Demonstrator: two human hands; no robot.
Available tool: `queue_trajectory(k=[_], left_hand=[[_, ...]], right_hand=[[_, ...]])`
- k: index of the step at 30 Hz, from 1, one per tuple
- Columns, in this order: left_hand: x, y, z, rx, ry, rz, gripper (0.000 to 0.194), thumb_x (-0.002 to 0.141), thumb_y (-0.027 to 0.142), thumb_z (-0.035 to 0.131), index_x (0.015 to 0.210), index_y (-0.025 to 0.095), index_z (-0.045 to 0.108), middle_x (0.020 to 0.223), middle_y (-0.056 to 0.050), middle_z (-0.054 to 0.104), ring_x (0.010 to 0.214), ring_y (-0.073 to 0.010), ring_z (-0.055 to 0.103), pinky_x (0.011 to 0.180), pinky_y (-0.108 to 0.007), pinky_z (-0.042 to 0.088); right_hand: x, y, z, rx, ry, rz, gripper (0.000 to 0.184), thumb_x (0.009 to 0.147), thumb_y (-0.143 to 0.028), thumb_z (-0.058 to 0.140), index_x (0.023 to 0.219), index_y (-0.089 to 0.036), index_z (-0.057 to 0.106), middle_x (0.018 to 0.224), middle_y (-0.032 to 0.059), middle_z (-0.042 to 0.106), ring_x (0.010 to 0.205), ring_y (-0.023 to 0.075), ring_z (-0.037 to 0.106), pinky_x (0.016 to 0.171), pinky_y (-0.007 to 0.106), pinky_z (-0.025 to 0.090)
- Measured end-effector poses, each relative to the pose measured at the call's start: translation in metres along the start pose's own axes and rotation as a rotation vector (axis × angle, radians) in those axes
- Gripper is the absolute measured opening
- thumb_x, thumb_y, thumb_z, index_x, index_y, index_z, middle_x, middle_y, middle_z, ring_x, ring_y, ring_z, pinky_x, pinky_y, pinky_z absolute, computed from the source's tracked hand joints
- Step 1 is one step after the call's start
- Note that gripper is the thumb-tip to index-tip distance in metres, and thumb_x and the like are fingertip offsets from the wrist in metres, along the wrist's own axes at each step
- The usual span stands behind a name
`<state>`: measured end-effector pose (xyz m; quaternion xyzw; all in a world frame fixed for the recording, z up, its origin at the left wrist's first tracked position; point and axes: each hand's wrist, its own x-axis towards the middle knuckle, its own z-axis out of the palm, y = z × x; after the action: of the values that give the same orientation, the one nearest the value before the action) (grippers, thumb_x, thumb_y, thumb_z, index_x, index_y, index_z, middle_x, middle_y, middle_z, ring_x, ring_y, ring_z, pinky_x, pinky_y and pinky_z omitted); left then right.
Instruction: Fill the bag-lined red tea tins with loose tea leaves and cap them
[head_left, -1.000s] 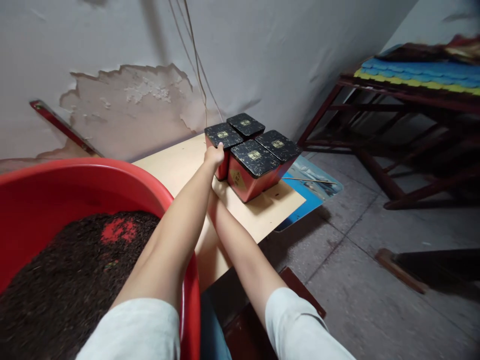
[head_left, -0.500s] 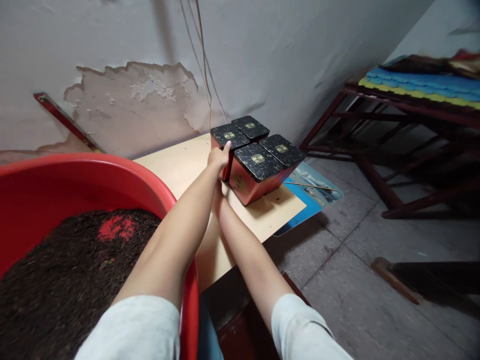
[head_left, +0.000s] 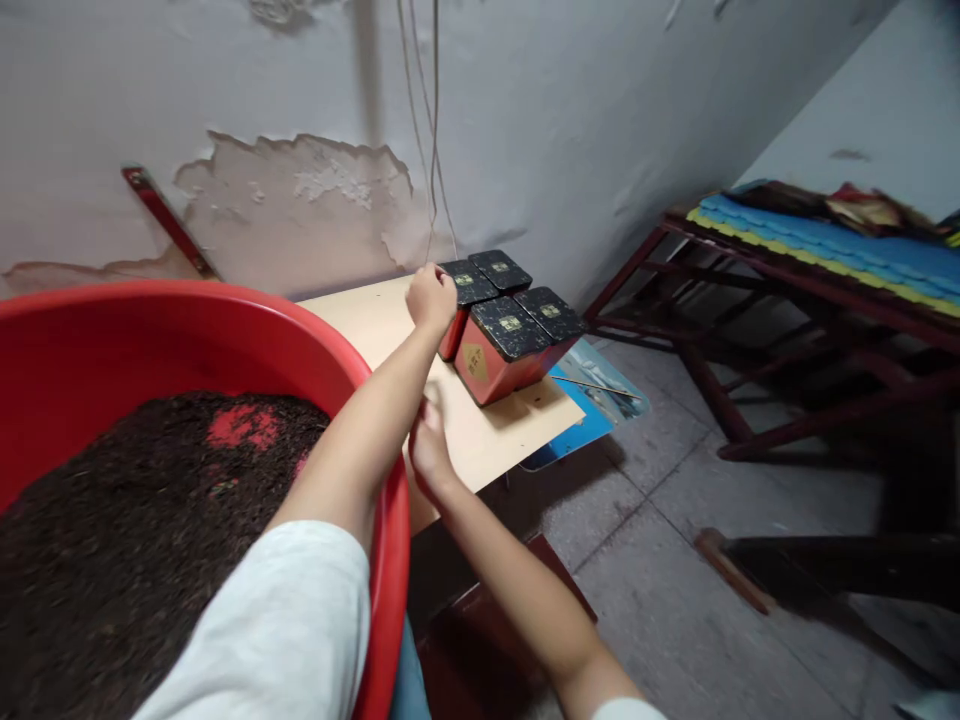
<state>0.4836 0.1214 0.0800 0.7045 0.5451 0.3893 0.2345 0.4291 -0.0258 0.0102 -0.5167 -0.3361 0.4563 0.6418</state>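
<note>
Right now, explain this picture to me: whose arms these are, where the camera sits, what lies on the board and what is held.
The camera is worn on a person's head and looks forward and down, so both arms are that person's own. The left hand rests on the rear-left tin of four red tins with black lids, grouped in a square on a pale board. It touches the tin's near edge; a firm grip cannot be confirmed. The right hand hovers lower, over the board's near edge, and appears empty. At the left stands a big red tub of dark loose material. A red-framed bench stands at the right.
</note>
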Motion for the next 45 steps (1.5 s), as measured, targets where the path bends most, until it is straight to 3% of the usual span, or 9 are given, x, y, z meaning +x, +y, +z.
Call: queue_trajectory(k=[5,9,12,19,24,30,34,39,45], left_hand=[[-0.051,0.011,-0.058,-0.282,-0.236,0.295,0.012,0.080,0.007,0.050,0.078,0.012,0.060,0.079,-0.003,0.066,0.076,-0.0146,0.060,0.072,-0.025,0.044],[-0.111,-0.008,-0.149,-0.265,-0.444,0.336,0.012,0.078,0.006,0.050,0.076,0.013,0.061,0.068,0.001,0.062,0.064,-0.0112,0.057,0.063,-0.022,0.043],[-0.153,-0.032,-0.222,-0.086,-0.510,0.321,0.011,0.079,0.007,0.051,0.076,0.013,0.061,0.071,0.001,0.063,0.063,-0.0105,0.057,0.062,-0.021,0.043],[-0.232,-0.089,-0.364,0.300,-0.100,0.044,0.017,0.082,0.026,0.051,0.083,0.016,0.064,0.083,-0.001,0.067,0.078,-0.0152,0.061,0.073,-0.026,0.046],[-0.278,-0.140,-0.445,0.497,0.303,-0.164,0.022,0.079,0.028,0.049,0.083,0.014,0.066,0.080,-0.002,0.068,0.073,-0.0124,0.059,0.072,-0.024,0.045],[-0.293,-0.251,-0.534,0.566,0.661,-0.423,0.025,0.079,0.017,0.047,0.095,0.010,0.065,0.086,-0.003,0.065,0.076,-0.0123,0.058,0.075,-0.024,0.049],[-0.294,-0.315,-0.559,0.738,0.476,-0.559,0.039,0.078,0.010,0.050,0.117,0.005,0.058,0.110,-0.012,0.057,0.104,-0.0225,0.054,0.099,-0.039,0.042],[-0.299,-0.359,-0.542,0.725,0.276,-0.447,0.040,0.081,0.016,0.051,0.120,0.019,0.057,0.132,-0.009,0.043,0.128,-0.0278,0.037,0.112,-0.043,0.027],[-0.295,-0.388,-0.510,0.617,0.367,-0.372,0.028,0.089,0.025,0.033,0.113,0.015,0.045,0.135,-0.013,0.032,0.135,-0.0262,0.019,0.112,-0.047,0.019]], right_hand=[[-0.012,-0.034,-0.003,-0.415,-0.120,-0.155,0.015,0.073,-0.025,0.048,0.086,-0.018,0.050,0.089,0.0054,0.055,0.084,0.0188,0.052,0.080,0.035,0.045],[-0.043,-0.051,0.007,-0.890,-0.224,-0.503,0.030,0.076,-0.028,0.045,0.101,-0.014,0.054,0.105,0.0160,0.053,0.103,0.0295,0.047,0.090,0.045,0.040],[-0.070,-0.055,0.018,-1.031,-0.415,-0.647,0.030,0.083,-0.030,0.041,0.101,-0.011,0.056,0.101,0.0171,0.055,0.095,0.0292,0.049,0.082,0.046,0.041],[-0.107,-0.052,0.046,-1.079,-1.245,-0.387,0.016,0.091,-0.026,0.042,0.093,-0.017,0.055,0.089,0.0056,0.063,0.081,0.0186,0.058,0.076,0.036,0.044],[-0.122,-0.051,0.064,-1.162,-1.367,-0.492,0.020,0.093,-0.029,0.040,0.097,-0.018,0.056,0.094,0.0076,0.065,0.085,0.0211,0.061,0.077,0.040,0.048],[-0.135,-0.048,0.093,-1.185,-1.276,-0.580,0.024,0.093,-0.034,0.039,0.098,-0.019,0.057,0.091,0.0069,0.067,0.081,0.0213,0.063,0.073,0.042,0.051],[-0.149,-0.042,0.116,-1.238,-1.286,-0.578,0.023,0.093,-0.032,0.040,0.095,-0.019,0.058,0.090,0.0062,0.067,0.080,0.0207,0.064,0.074,0.041,0.053],[-0.165,-0.032,0.139,-1.307,-1.334,-0.574,0.021,0.093,-0.028,0.041,0.097,-0.020,0.060,0.093,0.0061,0.067,0.082,0.0196,0.064,0.075,0.038,0.053],[-0.174,-0.017,0.160,-1.309,-1.399,-0.602,0.020,0.093,-0.026,0.040,0.096,-0.019,0.059,0.095,0.0083,0.068,0.082,0.0200,0.064,0.075,0.038,0.051]])
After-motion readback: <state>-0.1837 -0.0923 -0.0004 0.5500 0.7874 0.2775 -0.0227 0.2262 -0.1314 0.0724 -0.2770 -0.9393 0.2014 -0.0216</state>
